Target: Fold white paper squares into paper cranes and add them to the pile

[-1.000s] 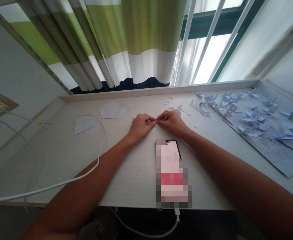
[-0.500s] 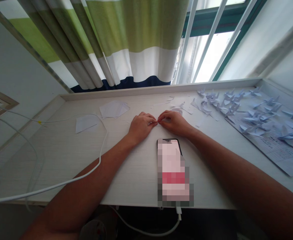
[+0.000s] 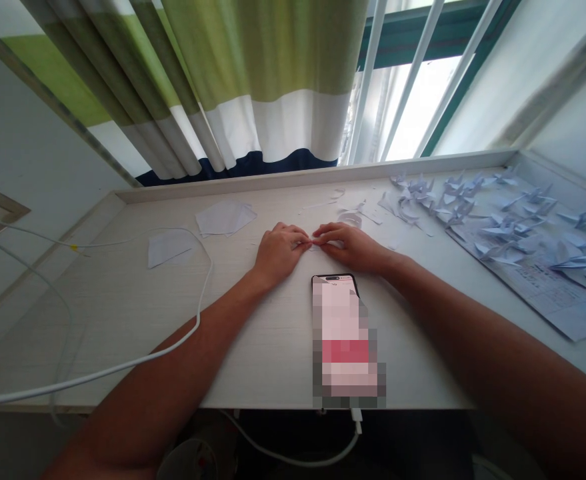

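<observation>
My left hand (image 3: pixel 281 250) and my right hand (image 3: pixel 349 247) meet fingertip to fingertip just above the white desk. Both are closed in a pinch on a small piece of white paper (image 3: pixel 315 243). Only a sliver of that paper shows; the fingers cover the rest, so its shape cannot be made out. Right below the hands lies a phone (image 3: pixel 345 320) with its screen lit, partly blurred out, and a charging cable plugged into its lower end.
Paper sheets (image 3: pixel 225 218) and another small pile (image 3: pixel 169 249) lie left. Paper scraps (image 3: pixel 353 217) are behind my right hand. Many folded paper cranes (image 3: pixel 515 210) cover the right side, some on a printed sheet (image 3: pixel 537 293). A white cable (image 3: pixel 200 307) crosses my left forearm.
The view has shifted slightly. Both hands keep their pinch on the paper, and the right fingers sit a little differently around it.
</observation>
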`<state>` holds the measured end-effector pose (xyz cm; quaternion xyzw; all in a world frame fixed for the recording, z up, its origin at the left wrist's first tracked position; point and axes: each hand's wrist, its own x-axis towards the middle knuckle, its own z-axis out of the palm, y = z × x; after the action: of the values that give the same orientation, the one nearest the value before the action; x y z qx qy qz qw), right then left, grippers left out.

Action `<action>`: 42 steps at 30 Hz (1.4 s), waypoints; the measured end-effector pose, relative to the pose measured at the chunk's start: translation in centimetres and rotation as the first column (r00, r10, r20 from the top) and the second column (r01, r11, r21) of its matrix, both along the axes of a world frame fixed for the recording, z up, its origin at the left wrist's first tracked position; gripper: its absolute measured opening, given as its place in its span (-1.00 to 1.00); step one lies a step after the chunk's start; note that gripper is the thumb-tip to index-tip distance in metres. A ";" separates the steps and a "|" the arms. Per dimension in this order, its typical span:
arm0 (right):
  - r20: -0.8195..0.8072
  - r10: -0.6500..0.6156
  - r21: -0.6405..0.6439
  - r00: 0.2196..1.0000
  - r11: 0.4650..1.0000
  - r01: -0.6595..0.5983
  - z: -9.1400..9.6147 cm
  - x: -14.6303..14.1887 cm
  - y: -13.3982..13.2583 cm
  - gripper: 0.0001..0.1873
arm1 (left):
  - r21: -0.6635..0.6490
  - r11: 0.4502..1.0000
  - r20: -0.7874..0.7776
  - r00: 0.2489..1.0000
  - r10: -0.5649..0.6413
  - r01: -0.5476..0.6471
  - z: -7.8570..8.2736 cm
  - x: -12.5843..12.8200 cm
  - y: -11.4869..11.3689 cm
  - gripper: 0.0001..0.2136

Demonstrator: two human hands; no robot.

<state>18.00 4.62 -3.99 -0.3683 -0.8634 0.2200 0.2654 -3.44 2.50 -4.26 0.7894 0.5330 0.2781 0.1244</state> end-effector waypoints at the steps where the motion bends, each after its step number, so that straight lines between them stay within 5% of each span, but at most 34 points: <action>1: -0.011 -0.013 -0.008 1.000 1.000 0.013 0.0 0.1 0.0 -0.71 | -0.002 1.000 0.003 1.000 0.002 -0.002 0.0 0.0 0.0 -0.90; 8: 0.051 -0.005 0.015 0.999 1.000 0.004 0.5 0.4 -0.3 -0.71 | 0.016 1.000 0.044 0.999 -0.003 0.002 -0.2 -0.3 0.0 -0.91; 14: 0.161 -0.006 0.086 0.987 0.996 -0.008 1.2 -0.1 -1.2 -0.77 | 0.038 0.991 0.044 0.991 0.123 -0.125 0.1 -0.1 -0.2 -0.90; 23: -0.061 -0.161 -0.051 0.985 0.986 0.158 0.6 -0.7 -1.0 -0.76 | -0.011 0.998 0.134 0.989 0.061 -0.060 -0.2 -0.6 -0.1 -0.94; 28: -0.004 -0.175 -0.009 0.985 0.985 0.175 -0.4 -0.9 -0.3 -0.80 | -0.017 0.992 0.090 0.988 0.129 -0.128 -0.2 -0.5 -0.5 -0.89; 37: -0.053 -0.223 -0.139 0.973 0.967 0.214 0.2 -1.3 -0.8 -0.85 | -0.156 0.988 0.186 0.981 0.050 -0.021 0.1 -0.8 -1.5 -0.92; 42: -0.247 -0.291 -0.368 0.924 0.910 0.188 0.5 -1.3 -0.9 -0.80 | -0.200 0.980 0.406 0.911 0.071 0.012 -0.1 -0.7 -1.2 -0.86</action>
<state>16.74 3.74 -3.44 -0.4753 -0.7107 0.3828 0.3500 -4.14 1.27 -4.41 0.6887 0.5318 0.3852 0.3074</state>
